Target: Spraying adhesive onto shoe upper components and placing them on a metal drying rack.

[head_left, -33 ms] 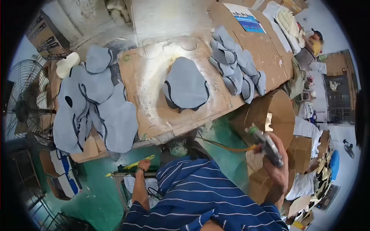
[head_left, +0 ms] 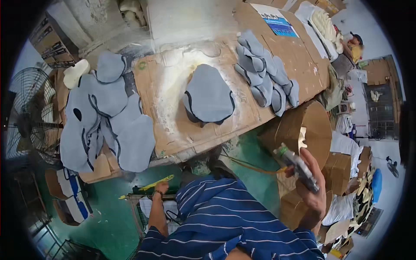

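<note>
At the right, my right hand (head_left: 313,193) is closed round a metal spray gun (head_left: 300,167) with a green front end. An orange-yellow hose (head_left: 255,169) runs from the gun toward the table's front. The gun is held off the table, away from the grey piece (head_left: 209,93) with dark edging that sits in the middle of a dusty cardboard sheet (head_left: 151,99). My left hand (head_left: 162,187) hangs low at the left with curled fingers, beside a yellow strip (head_left: 149,185). Whether it grips that strip is hidden.
Large grey pieces (head_left: 134,138) overlap on the table's left, by a cream foam piece (head_left: 76,73). Smaller grey pieces (head_left: 262,93) lie heaped on the right. A fan (head_left: 32,115) stands at far left. A big cardboard drum (head_left: 318,130) is near my right hand. Another person (head_left: 353,47) sits far right.
My right hand and the spray gun have shifted very slightly, and its fingers have spread a little. My left hand looks nearly unmoved. The grey pieces lie as before.
</note>
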Demonstrator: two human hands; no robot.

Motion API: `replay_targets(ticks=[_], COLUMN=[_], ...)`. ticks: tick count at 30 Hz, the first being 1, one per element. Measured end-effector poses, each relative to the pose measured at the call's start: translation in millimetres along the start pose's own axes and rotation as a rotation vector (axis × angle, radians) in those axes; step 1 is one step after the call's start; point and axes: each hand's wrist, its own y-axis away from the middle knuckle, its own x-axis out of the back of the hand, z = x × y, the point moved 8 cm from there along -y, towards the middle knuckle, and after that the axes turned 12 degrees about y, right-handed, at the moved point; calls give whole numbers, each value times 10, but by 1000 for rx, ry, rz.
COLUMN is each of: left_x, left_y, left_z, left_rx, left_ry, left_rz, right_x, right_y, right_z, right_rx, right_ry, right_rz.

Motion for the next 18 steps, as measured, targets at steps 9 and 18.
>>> replay_targets(ticks=[9, 18], left_x=[-472, -400], left_y=[374, 247], left_z=[-531, -195], left_rx=[200, 397], left_ry=[718, 738], left_rz=[-253, 105], right_x=[267, 372], right_y=[284, 494], right_z=[-436, -536], right_rx=[212, 314], right_ry=[407, 440], right_rz=[-130, -157])
